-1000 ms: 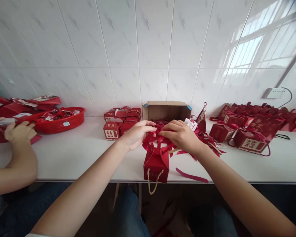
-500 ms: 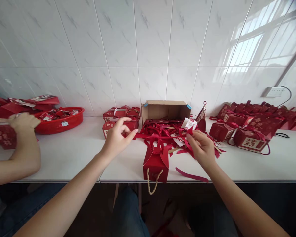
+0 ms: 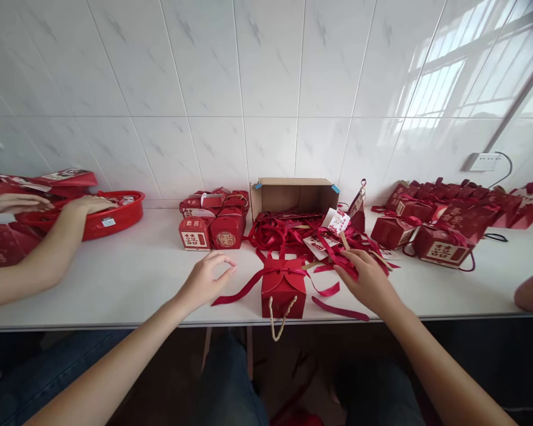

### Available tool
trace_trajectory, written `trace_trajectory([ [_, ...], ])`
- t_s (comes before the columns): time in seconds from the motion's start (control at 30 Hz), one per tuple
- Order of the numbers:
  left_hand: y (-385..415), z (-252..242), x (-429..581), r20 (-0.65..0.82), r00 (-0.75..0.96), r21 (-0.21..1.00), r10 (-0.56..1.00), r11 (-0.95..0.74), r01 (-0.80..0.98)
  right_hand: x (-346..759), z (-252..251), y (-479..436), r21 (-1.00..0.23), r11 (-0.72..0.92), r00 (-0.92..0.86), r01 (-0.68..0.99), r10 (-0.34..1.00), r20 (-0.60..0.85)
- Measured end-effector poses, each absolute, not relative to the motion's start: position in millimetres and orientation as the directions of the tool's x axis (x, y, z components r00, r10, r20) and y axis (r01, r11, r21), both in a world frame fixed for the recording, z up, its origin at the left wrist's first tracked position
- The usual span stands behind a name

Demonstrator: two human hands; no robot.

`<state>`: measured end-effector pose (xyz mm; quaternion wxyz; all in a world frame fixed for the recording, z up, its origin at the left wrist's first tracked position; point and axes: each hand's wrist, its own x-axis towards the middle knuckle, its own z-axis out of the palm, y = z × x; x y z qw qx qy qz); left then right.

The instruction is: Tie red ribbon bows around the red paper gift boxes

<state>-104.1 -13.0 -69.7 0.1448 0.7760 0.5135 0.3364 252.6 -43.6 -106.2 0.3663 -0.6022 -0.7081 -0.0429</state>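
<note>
The box [image 3: 284, 296] stands upright between your hands near the front edge of the table [image 3: 151, 296], probably set there because both arms reach it easily. Its rope handle [image 3: 276, 337] faces you and droops past the edge, where it has room to hang. A ribbon [image 3: 244, 293] crosses the top, its ends trailing out to either side, which seems to leave each within reach. Your left hand [image 3: 204, 279] hangs beside the left end, thumb and fingers curved and parted, pinching nothing. Your right hand [image 3: 368, 281] reaches over the near side of the ribbon pile [image 3: 266, 234], fingers bent down; you hide the tips, so I cannot tell whether they pinch anything. The pile spills from the open carton [image 3: 293, 192], perhaps laid mouth-forward so strands come away freely. White tags [image 3: 336, 220] lie among them, close to your right hand. Other boxes [image 3: 446, 245] stand off to the right, apparently keeping your middle space free.
</note>
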Motion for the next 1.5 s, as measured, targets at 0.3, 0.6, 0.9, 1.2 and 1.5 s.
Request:
trace_trajectory([
  [0.3, -8, -88, -57, -0.264, 0.305, 0.908, 0.915, 0.129, 0.398, 194, -108, -32, -0.941, 0.265, -0.240, 0.211, 0.947, 0.213],
  [0.6, 13, -63, -85, -0.460, 0.576, 0.861, 0.675, 0.180, 0.477, 213, -76, -38, -0.518, 0.565, -0.393, 0.642, 0.823, 0.411],
  [0.9, -22, -49, -27, 0.147, 0.320, 0.930, 0.936, -0.241, 0.277, 174, -78, -29, -0.663, 0.600, -0.029, 0.447, 0.751, 0.660],
  [1.2, -31, -74, -15, 0.518, 0.460, 0.572, 0.721, -0.692, 0.440, 164, -68, -22, -0.866, 0.416, -0.264, 0.277, 0.900, 0.348],
  [1.5, -12, -69, -25, 0.536, 0.512, 0.561, 0.671, -0.737, 0.377, 165, -59, -15, -0.829, 0.359, -0.408, 0.430, 0.896, 0.176],
])
